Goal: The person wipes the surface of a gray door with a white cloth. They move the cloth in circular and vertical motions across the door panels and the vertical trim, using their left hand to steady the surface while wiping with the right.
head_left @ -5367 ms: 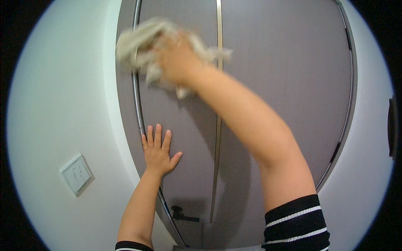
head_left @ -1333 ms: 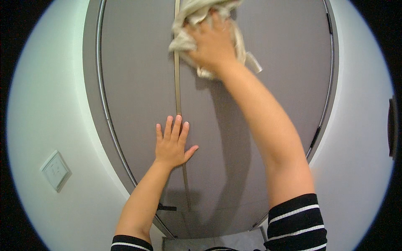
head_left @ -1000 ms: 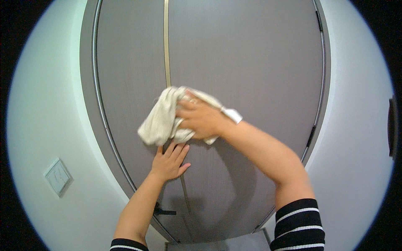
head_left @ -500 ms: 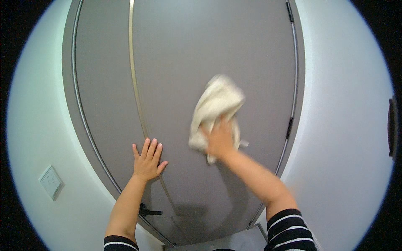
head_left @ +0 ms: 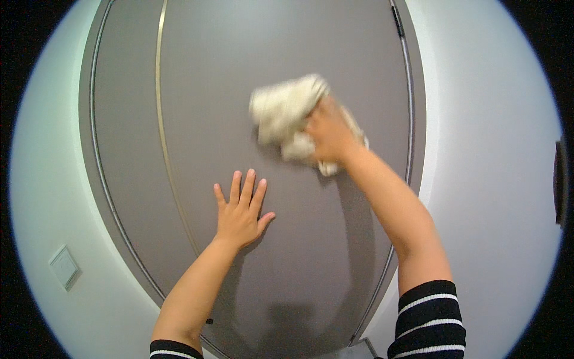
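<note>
"While the left hand (head_left: 240, 220) is laid flat on a grey-brown door (head_left: 269, 42), fingers (head_left: 247, 188) spread wide, where is the cloth (head_left: 278, 110) held?"

"It is held by the right hand (head_left: 327, 128), against the door, above and to the right of the left hand. It is cream-coloured, bunched into folds, and blurred."

"Can the grip be made out?"

"Only partly. The right edge of the cloth is covered by the right hand; how tightly it is gripped cannot be told through the blur."

"What else is shown?"

"The door is marked lengthwise by a thin gold strip (head_left: 159, 84), left of both hands. A pale, square switch plate (head_left: 64, 268) is mounted on the left wall (head_left: 51, 155). Black sleeves (head_left: 429, 323) with white stripes are seen at the lower edge."
</note>
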Available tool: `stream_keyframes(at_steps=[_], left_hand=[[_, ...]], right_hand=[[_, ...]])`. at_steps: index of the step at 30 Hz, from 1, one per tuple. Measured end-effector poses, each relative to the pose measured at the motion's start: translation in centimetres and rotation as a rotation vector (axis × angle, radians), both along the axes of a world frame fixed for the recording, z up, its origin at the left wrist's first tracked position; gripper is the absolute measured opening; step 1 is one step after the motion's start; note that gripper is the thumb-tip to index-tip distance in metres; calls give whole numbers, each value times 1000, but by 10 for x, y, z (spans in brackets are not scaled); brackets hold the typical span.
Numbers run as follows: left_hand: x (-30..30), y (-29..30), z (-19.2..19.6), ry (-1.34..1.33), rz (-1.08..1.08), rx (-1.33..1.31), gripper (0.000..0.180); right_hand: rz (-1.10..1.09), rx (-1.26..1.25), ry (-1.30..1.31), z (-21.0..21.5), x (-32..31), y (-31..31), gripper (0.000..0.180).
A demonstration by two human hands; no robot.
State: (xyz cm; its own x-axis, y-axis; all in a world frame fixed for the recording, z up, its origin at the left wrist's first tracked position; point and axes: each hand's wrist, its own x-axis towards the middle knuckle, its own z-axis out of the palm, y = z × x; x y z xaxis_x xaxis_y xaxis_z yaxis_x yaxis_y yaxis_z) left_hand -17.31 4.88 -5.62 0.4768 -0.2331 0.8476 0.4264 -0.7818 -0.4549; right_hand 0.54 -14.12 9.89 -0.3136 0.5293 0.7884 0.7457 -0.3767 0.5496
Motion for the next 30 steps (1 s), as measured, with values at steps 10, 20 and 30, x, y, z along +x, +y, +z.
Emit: stream_keyframes(at_steps=[10, 20, 30], left_hand=[[53, -46, -4, -89, -14, -113, 86], [50, -31, -29, -21, -37, 62, 94], [55, -42, -27, -1, -65, 52, 93]], right_hand=[[-84, 432, 308, -60, 20, -16, 73], [180, -18, -71, -63, 25, -4, 61], [-220, 704, 241, 149, 66, -40, 60]])
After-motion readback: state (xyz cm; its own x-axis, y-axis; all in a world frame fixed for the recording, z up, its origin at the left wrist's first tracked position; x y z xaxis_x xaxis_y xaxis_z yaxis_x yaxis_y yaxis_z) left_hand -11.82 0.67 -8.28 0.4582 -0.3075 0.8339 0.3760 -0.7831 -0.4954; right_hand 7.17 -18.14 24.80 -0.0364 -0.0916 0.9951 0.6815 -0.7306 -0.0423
